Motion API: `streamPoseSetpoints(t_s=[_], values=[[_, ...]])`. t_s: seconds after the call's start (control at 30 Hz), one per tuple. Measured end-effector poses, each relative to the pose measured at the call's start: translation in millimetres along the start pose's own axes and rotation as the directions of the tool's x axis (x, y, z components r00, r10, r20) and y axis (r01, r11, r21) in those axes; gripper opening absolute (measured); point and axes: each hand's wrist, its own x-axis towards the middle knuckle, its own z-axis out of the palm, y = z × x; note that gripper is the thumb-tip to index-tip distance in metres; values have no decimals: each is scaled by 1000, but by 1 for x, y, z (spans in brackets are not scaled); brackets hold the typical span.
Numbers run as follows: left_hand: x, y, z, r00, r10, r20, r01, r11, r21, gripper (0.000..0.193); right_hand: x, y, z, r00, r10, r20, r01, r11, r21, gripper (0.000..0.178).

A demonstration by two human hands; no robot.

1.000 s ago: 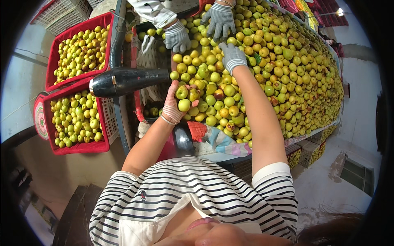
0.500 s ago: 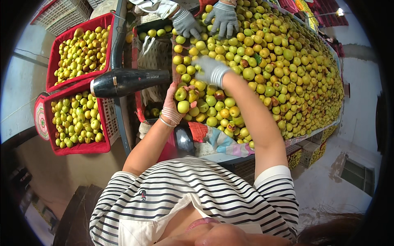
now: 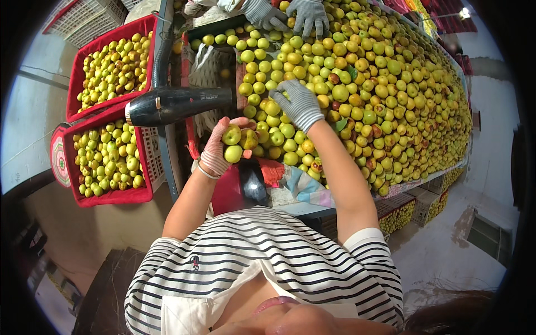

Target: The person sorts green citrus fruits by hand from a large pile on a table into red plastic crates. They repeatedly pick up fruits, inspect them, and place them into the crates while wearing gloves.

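A broad heap of yellow-green jujubes (image 3: 402, 111), some with brown patches, covers the sorting table. My left hand (image 3: 215, 153), in a thin striped glove with bare fingertips, is cupped around several jujubes (image 3: 233, 134) at the table's near left edge. My right hand (image 3: 300, 106), in a grey striped glove, lies palm down on the heap with its fingers apart and bent over the fruit. Whether a jujube is under its fingers is hidden. At the far side, another person's two grey-gloved hands (image 3: 310, 18) rest on the jujubes.
A black hair-dryer-shaped blower (image 3: 178, 106) juts in from the left, its nozzle beside the heap. Two red-lined crates (image 3: 148, 192) of jujubes stand at left. A white net (image 3: 209, 78) hangs in the table opening. Patterned cloth (image 3: 304, 184) lines the near edge.
My left hand has drawn back slightly left and down with its jujubes. My right hand has slowed and shifted slightly right. The other person's hands have moved farther away.
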Motion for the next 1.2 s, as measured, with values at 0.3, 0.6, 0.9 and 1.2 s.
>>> streamPoseSetpoints(t_s=[0.3, 0.6, 0.9, 1.2], values=[[-62, -14, -20, 982, -150, 111, 148, 989, 26, 85, -82, -104, 50, 982, -6, -189, 104, 852, 513, 30], [-152, 49, -82, 944, 314, 99, -295, 941, -168, 73, -72, -26, 36, 1000, -30, -1, 29, 945, -324, 68], [-213, 162, -254, 742, 477, -471, -652, 678, -339, 80, 11, -5, 38, 993, 118, -20, -118, 938, -325, 44], [-178, 131, -213, 183, 750, -635, -473, 634, 612, 46, 6, 21, 17, 909, 339, -243, -294, 934, 202, 26]])
